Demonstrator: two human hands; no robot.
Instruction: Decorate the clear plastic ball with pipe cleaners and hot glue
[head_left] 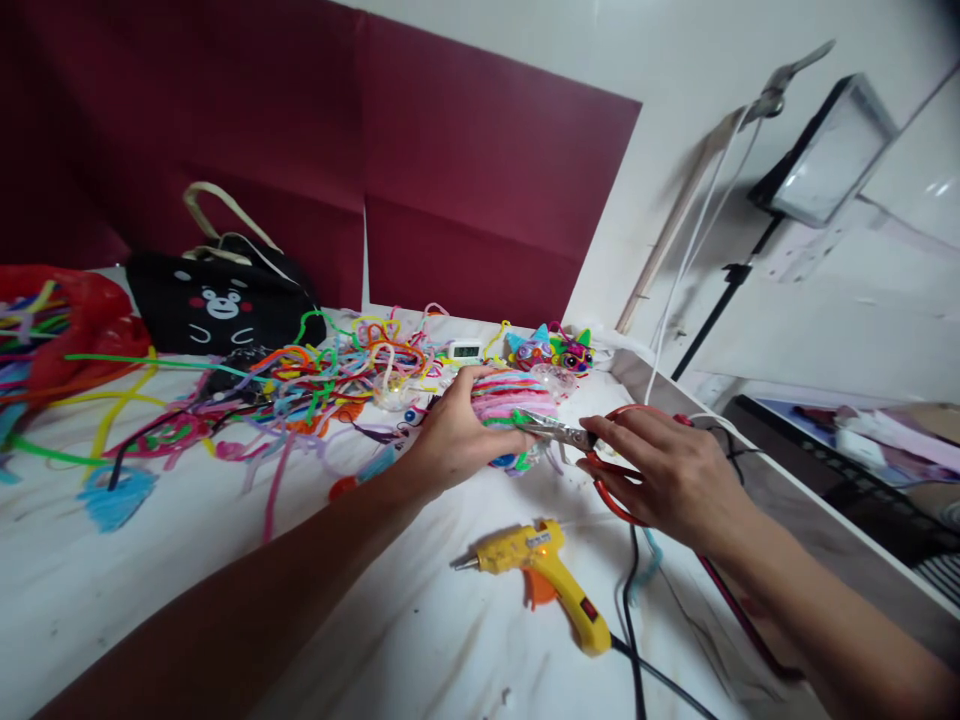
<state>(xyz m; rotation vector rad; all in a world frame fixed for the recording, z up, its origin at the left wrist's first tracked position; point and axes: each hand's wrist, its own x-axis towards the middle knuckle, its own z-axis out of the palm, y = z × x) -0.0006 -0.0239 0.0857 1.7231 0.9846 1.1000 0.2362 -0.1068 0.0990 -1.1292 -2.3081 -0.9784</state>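
My left hand (459, 435) is wrapped around a rounded craft piece (514, 395) covered in rows of striped pink, red and blue pipe cleaners. Green and blue bits show at its lower side, below my thumb. In my right hand (667, 470) is a pair of scissors (619, 500) with red-orange handles. Their metal blades point left and reach the green bit at the front of the craft piece. Whether the blades are cutting anything cannot be made out. Just below both hands, a yellow glue gun (566, 575) lies on its side with its nozzle to the left.
Tangled colourful pipe cleaners (352, 370) spread over the left and back of the table. Behind them stand a black bag (225, 305), a small digital timer (466, 350) and two decorated animal heads (574, 352). A black cord (636, 620) runs along the right, near a lamp stand (739, 275).
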